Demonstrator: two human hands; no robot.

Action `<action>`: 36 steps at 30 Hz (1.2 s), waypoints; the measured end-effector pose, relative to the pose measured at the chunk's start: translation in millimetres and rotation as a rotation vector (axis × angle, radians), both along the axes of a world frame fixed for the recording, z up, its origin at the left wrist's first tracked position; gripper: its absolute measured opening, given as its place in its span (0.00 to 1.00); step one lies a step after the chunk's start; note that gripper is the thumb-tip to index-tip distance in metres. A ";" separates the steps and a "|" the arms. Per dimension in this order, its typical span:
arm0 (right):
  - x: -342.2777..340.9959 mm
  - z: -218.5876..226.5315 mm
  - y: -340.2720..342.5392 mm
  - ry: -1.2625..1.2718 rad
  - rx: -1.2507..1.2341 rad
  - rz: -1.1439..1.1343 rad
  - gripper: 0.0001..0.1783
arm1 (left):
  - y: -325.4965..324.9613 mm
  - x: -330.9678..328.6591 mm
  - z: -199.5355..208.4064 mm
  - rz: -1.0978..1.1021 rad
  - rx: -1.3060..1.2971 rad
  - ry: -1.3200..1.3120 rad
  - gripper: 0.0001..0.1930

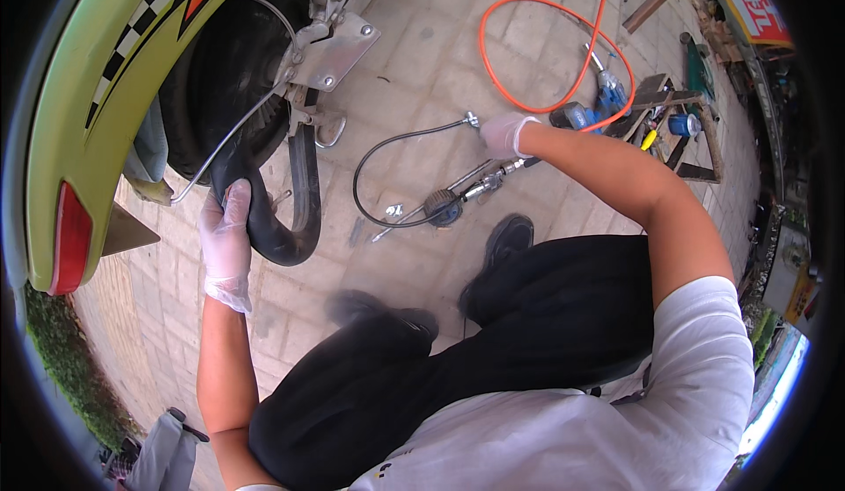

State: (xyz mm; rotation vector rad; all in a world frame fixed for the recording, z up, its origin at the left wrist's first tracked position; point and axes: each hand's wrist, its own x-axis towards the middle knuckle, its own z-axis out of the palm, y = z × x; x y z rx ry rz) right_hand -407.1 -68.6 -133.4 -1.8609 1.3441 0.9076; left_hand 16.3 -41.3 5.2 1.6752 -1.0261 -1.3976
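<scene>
My left hand (pixel 227 236), in a clear thin glove, is closed around a limp black inner tube (pixel 275 243). The tube hangs in a loop out of the wheel's black tire (pixel 189 130). Out to the right, my gloved right hand (pixel 505 135) is beside the metal end fitting (pixel 473 119) of a thin black air hose (pixel 359 169). Its fingers are curled away from view, and whether they touch the fitting is unclear. The hose curves back to a tire inflator with a round gauge (pixel 443 207), lying on the paving. A small shiny metal part (pixel 394 210) lies near it.
A yellow-green vehicle body (pixel 66 130) with a red tail light (pixel 72 237) stands at left. An orange air hose (pixel 482 46) loops across the paving. Blue power tools (pixel 609 93) lie by a tool tray (pixel 711 143) holding a blue can (pixel 684 125). My shoes (pixel 509 240) are below the inflator.
</scene>
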 end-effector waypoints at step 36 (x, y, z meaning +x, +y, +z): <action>10.8 -16.3 96.4 -0.329 0.074 -0.068 0.22 | 7.7 -5.6 3.4 -0.037 0.004 0.085 0.28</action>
